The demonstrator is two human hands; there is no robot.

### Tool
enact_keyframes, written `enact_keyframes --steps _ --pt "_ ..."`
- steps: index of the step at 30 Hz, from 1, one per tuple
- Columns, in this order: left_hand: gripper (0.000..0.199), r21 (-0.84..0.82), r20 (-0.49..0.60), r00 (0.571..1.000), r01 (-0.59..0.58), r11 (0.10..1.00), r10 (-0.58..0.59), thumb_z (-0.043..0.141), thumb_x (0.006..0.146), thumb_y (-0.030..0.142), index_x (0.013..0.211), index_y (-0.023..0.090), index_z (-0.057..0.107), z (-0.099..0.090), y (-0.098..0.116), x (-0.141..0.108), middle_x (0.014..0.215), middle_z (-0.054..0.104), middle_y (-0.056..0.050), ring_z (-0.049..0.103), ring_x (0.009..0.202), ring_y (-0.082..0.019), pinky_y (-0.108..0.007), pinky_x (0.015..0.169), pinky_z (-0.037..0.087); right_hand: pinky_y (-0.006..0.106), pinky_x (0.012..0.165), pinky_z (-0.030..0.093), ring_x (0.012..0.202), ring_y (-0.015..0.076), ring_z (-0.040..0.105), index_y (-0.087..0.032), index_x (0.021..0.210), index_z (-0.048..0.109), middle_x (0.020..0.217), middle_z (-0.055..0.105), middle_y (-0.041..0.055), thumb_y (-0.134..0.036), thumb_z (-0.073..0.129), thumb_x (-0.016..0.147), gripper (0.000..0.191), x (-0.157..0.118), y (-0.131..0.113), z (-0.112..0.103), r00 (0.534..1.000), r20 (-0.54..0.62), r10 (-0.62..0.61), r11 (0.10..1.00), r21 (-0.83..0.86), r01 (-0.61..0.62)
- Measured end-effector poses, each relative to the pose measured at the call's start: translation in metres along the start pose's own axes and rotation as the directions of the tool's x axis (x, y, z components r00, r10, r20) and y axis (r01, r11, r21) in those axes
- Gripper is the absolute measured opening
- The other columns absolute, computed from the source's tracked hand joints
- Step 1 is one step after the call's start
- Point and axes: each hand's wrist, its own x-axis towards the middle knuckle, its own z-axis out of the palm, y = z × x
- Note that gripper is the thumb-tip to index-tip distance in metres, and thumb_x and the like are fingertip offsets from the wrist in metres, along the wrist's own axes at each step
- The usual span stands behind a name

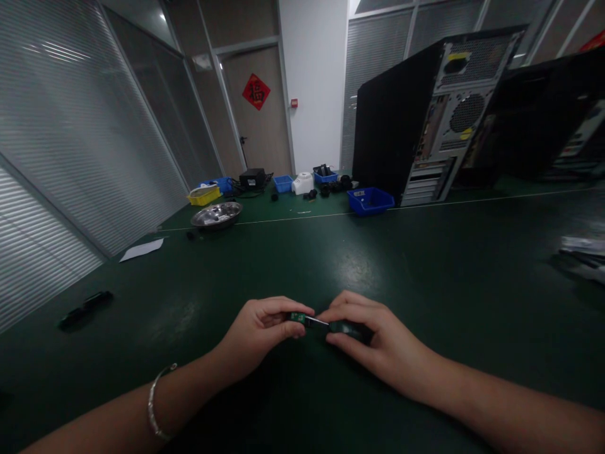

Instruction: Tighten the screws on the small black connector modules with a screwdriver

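My left hand (258, 328) pinches a small green circuit board (297, 317) between thumb and fingers, low in the middle of the head view. Facing it, my right hand (382, 337) is closed around the dark handle of a screwdriver (350, 329). The tool's thin metal shaft points left and meets the board's right end, where a small dark part sits. Whether the tip touches that part is too small to tell. Both hands are just above the dark green table (227, 271).
A metal bowl (216, 215), a yellow basket (204, 195) and a blue bin (370, 200) stand towards the back. A black computer tower (397, 126) rises at back right. White paper (142, 250) and a dark object (85, 309) lie left. Blurred items (583, 252) sit at far right.
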Motion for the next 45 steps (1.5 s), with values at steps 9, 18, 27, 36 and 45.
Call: enact_keyframes --steps 9,18,27,36,45 --pt "0.021 -0.01 -0.059 0.991 -0.119 0.993 0.118 0.066 0.079 0.015 0.1 0.018 0.07 0.001 -0.001 0.001 0.104 0.059 -0.005 0.058 0.1 -0.02 -0.034 0.09 0.044 0.032 0.08 0.049 0.091 0.019 0.061 -0.021 0.111 0.068 0.098 0.062 0.0053 -0.013 0.06 0.088 0.025 0.003 -0.003 -0.002 0.999 -0.006 0.034 0.999 -0.01 -0.034" --pt "0.035 -0.283 -0.053 0.998 -0.047 0.958 0.033 0.069 0.078 0.01 0.104 0.022 0.048 0.002 -0.008 0.001 0.094 0.056 0.001 0.063 0.096 -0.019 -0.034 0.087 0.046 0.031 0.081 0.049 0.093 0.0185 0.061 -0.023 0.111 0.068 0.099 0.063 0.0042 -0.013 0.06 0.089 0.026 0.002 -0.001 -0.001 1.0 -0.024 0.017 1.0 -0.001 -0.017" --pt "0.022 -0.164 0.018 0.998 -0.049 0.985 0.053 0.061 0.086 0.017 0.109 0.018 0.06 -0.002 -0.011 0.003 0.104 0.06 -0.003 0.055 0.095 -0.015 -0.027 0.084 0.042 0.032 0.08 0.049 0.092 0.019 0.061 -0.022 0.111 0.067 0.099 0.062 0.005 -0.015 0.06 0.089 0.024 0.001 -0.001 -0.001 0.999 -0.021 0.033 0.999 0.0 -0.033" --pt "0.025 0.018 -0.047 0.988 -0.146 0.989 0.146 0.048 0.093 0.022 0.117 0.018 0.053 0.006 -0.003 -0.001 0.088 0.058 -0.003 0.058 0.08 -0.016 -0.03 0.076 0.047 0.031 0.081 0.049 0.092 0.0181 0.061 -0.024 0.111 0.067 0.098 0.063 0.0037 -0.015 0.06 0.09 0.025 0.001 0.002 0.0 0.999 -0.042 0.0 1.0 -0.015 -0.001" --pt "0.027 0.196 -0.038 0.974 -0.211 0.958 0.222 0.046 0.095 0.021 0.115 0.019 0.063 0.005 -0.004 -0.002 0.111 0.052 -0.008 0.06 0.087 -0.016 -0.031 0.079 0.052 0.03 0.081 0.049 0.091 0.018 0.061 -0.022 0.111 0.068 0.098 0.063 0.0045 -0.012 0.059 0.089 0.026 0.001 -0.003 -0.001 0.999 -0.033 0.019 0.999 -0.047 -0.021"
